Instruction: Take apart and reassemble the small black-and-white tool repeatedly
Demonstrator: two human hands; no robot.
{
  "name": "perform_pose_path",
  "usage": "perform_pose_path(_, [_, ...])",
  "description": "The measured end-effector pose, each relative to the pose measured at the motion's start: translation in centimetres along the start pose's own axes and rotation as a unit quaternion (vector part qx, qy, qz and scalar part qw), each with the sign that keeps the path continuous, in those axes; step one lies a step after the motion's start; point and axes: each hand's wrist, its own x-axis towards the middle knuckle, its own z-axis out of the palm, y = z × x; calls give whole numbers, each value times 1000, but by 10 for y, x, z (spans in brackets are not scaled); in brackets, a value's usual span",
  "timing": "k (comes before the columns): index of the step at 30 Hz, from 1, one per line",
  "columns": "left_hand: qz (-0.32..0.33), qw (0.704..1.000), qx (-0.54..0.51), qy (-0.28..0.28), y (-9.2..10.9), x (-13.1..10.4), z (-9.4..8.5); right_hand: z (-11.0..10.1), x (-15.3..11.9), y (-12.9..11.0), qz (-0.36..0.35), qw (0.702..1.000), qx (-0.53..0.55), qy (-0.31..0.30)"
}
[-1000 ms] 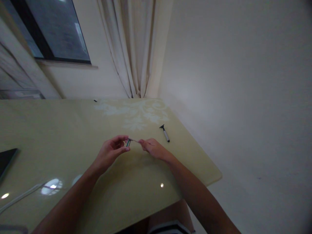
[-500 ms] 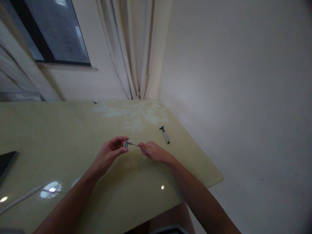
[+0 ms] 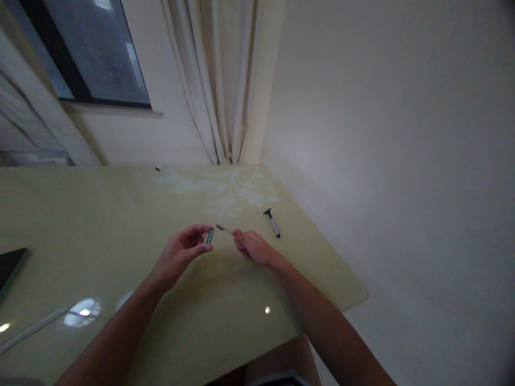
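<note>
My left hand [image 3: 185, 244] pinches a small, flat, greenish razor cartridge [image 3: 209, 236] with pale edges between thumb and fingertips. In my right hand [image 3: 252, 245] is a small brush [image 3: 225, 230], its handle wrapped by the fingers. The dark bristle head of this brush points left and up, just right of the cartridge and apart from it. Both hands are raised over the pale yellow-green table [image 3: 237, 289]. Beyond my right hand lies a razor [image 3: 273, 223] with a black T-shaped head and a grey and black handle. Fingers hide part of the cartridge and most of the brush handle.
At the far table edge lies a tiny dark object [image 3: 157, 169]. A dark flat panel [image 3: 11, 265] and a white cable [image 3: 36, 326] are at the left. The wall [image 3: 386, 161] runs along the right side; a curtain [image 3: 225, 80] hangs behind the table.
My right hand has drawn the brush slightly right and up, off the cartridge it was touching or overlapping. The left hand stays nearly in place, with the cartridge's green face now showing more.
</note>
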Motion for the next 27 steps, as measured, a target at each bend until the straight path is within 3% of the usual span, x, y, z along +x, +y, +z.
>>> perform_pose_path(16, [-14, 1000, -16, -4, 3, -3, 6, 1, -5, -4, 20, 994, -11, -111])
perform_pose_path(18, [-19, 1000, -14, -6, 2, -2, 5, -1, -5, -7, 7, 995, -42, -93])
perform_pose_path(21, [-29, 1000, -8, -9, 3, -2, 4, -2, -5, -9, -13, 996, -90, -19])
perform_pose_path(25, [-30, 999, -26, -2, 2, -1, 3, -2, -6, -10, 7, 992, -85, -93])
perform_pose_path(27, [-30, 999, -30, 0, 1, -2, 2, -2, -6, -10, 1, 993, -93, -76])
